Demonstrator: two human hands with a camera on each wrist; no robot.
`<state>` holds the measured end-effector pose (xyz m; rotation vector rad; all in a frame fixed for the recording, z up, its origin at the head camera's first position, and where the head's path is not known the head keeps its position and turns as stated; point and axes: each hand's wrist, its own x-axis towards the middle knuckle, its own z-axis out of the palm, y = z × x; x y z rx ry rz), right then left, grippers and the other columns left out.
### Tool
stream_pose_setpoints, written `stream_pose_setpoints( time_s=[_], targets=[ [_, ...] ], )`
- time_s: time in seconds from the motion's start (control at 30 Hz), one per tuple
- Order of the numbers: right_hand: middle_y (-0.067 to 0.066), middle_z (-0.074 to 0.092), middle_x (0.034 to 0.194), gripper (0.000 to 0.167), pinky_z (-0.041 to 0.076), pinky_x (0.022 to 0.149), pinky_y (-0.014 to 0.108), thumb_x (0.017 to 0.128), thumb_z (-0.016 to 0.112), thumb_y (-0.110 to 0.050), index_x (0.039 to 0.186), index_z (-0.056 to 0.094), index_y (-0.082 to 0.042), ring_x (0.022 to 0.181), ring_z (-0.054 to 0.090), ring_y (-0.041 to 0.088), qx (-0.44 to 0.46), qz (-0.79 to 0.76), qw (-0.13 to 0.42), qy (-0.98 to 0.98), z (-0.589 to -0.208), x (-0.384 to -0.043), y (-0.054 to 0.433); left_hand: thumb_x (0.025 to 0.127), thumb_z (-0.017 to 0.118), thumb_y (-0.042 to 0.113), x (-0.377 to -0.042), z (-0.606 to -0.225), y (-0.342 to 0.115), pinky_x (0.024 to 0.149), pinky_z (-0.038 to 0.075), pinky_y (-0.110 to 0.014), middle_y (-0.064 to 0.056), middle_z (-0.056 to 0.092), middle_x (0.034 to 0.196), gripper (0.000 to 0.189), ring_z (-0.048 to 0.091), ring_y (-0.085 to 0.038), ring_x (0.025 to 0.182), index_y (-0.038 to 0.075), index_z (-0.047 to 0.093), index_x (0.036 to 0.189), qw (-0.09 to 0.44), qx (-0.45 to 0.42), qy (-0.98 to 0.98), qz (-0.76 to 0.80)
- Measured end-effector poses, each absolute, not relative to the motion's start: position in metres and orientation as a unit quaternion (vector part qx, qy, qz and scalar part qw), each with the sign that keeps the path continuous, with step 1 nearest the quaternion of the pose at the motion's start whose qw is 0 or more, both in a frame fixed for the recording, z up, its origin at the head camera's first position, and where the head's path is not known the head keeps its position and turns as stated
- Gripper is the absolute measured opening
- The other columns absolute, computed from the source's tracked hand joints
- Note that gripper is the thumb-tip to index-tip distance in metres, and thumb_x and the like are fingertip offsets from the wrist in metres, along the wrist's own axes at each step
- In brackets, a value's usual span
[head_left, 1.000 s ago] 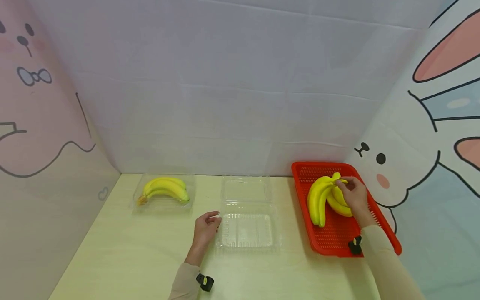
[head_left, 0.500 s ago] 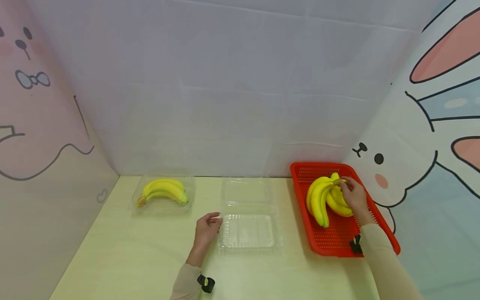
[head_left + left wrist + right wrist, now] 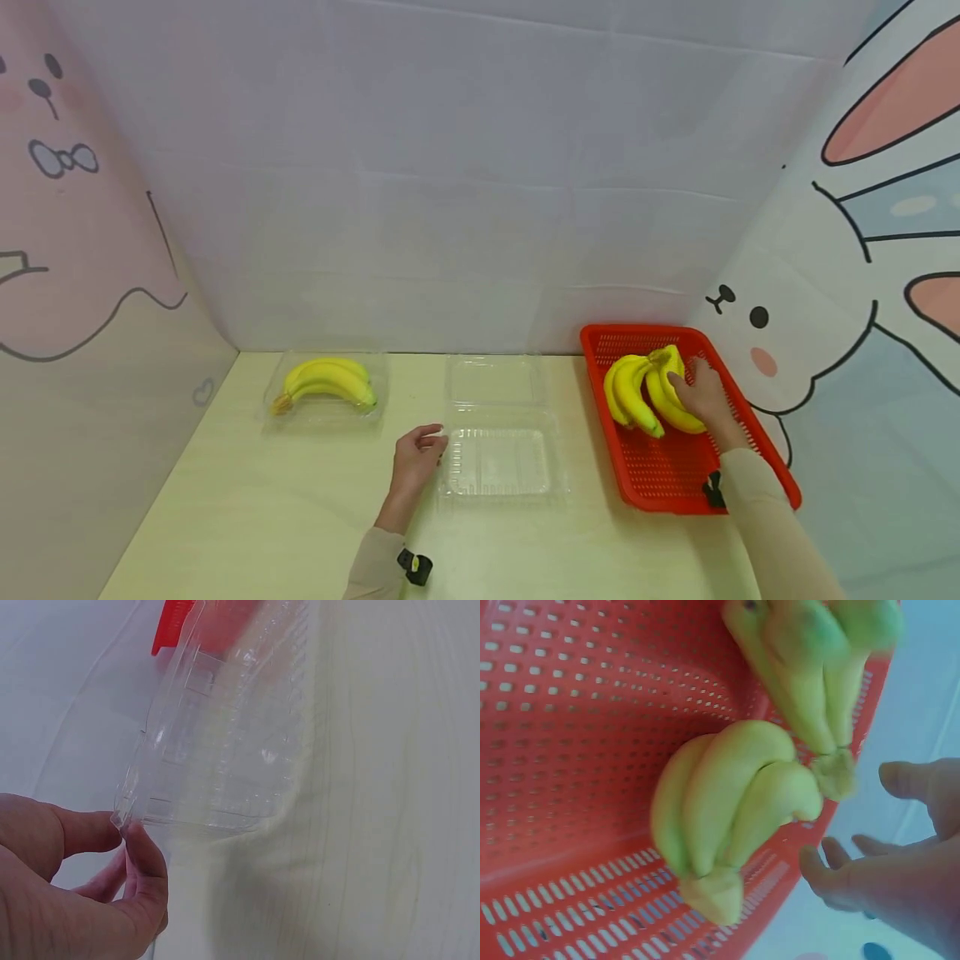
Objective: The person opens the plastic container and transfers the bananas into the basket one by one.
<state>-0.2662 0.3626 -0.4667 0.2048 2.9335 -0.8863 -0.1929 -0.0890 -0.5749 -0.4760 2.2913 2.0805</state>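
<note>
My left hand is at the left edge of an open clear plastic clamshell box. In the left wrist view its thumb and finger pinch the box's corner. Two bunches of yellow bananas lie in a red plastic basket on the right. The left bunch leans beside the right bunch, their stems close together. Over the basket's right part, my right hand is beside the right bunch. The right wrist view shows its thumb and fingers apart, nothing between them, just off the bunches.
Another clear box at the back left has a banana bunch inside. A fabric backdrop closes off the rear of the pale wooden table. Printed side panels rise at left and right.
My right hand has let go of the left bunch's stem and moved slightly right and down. That bunch has shifted left and settled in the basket. My left hand has barely moved.
</note>
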Motion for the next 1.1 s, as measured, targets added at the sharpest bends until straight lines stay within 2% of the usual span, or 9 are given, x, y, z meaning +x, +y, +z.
stream_pose_setpoints(
  time_s=[0.1,0.27,0.63,0.8,0.97,1.1],
  targets=[
    [0.048,0.034,0.142,0.066,0.030,0.111,0.069,0.105,0.053,-0.019,0.145,0.024,0.025,0.130,0.035,0.061,0.041,-0.284,-0.009,0.958,-0.464,-0.261,0.356,0.096,0.069,0.002,-0.193,-0.575,-0.088,0.061,0.052,-0.022,-0.014,0.070,0.092,0.028,0.066,-0.025,0.078,-0.010,0.067,0.121,0.007,-0.150,0.732,0.665],
    [0.047,0.041,0.136,0.058,0.037,0.105,0.068,0.103,0.056,-0.014,0.140,0.034,0.024,0.124,0.042,0.060,0.018,-0.286,-0.044,0.957,-0.460,-0.257,0.346,0.096,0.069,0.002,-0.194,-0.576,-0.086,0.060,0.051,-0.021,-0.014,0.070,0.092,0.028,0.066,-0.024,0.078,-0.010,0.067,0.121,0.006,-0.148,0.729,0.668],
    [0.040,0.048,0.135,0.049,0.047,0.100,0.062,0.105,0.058,-0.018,0.138,0.043,0.015,0.123,0.052,0.056,0.017,-0.309,-0.032,0.950,-0.459,-0.246,0.331,0.095,0.070,0.001,-0.193,-0.574,-0.079,0.060,0.052,-0.022,-0.014,0.070,0.090,0.029,0.066,-0.023,0.075,-0.011,0.066,0.121,0.002,-0.141,0.727,0.672],
    [0.039,0.050,0.135,0.048,0.048,0.099,0.061,0.106,0.058,-0.020,0.137,0.044,0.014,0.121,0.053,0.055,0.012,-0.306,-0.029,0.952,-0.459,-0.241,0.329,0.095,0.070,0.001,-0.194,-0.575,-0.077,0.063,0.055,-0.025,-0.016,0.071,0.092,0.028,0.068,-0.028,0.078,-0.011,0.067,0.121,0.002,-0.138,0.726,0.674],
    [0.038,0.051,0.135,0.047,0.049,0.099,0.060,0.106,0.058,-0.021,0.137,0.046,0.013,0.122,0.053,0.055,0.017,-0.308,-0.018,0.951,-0.459,-0.235,0.327,0.095,0.070,0.001,-0.196,-0.577,-0.074,0.061,0.053,-0.021,-0.015,0.071,0.092,0.028,0.069,-0.031,0.082,-0.010,0.067,0.121,0.004,-0.136,0.720,0.680],
    [0.037,0.051,0.136,0.048,0.049,0.100,0.060,0.106,0.059,-0.022,0.137,0.046,0.012,0.123,0.053,0.054,0.016,-0.321,-0.010,0.947,-0.458,-0.230,0.324,0.095,0.071,0.001,-0.196,-0.578,-0.071,0.060,0.052,-0.020,-0.014,0.070,0.090,0.028,0.068,-0.027,0.078,-0.011,0.067,0.120,0.003,-0.131,0.717,0.684]
  ],
)
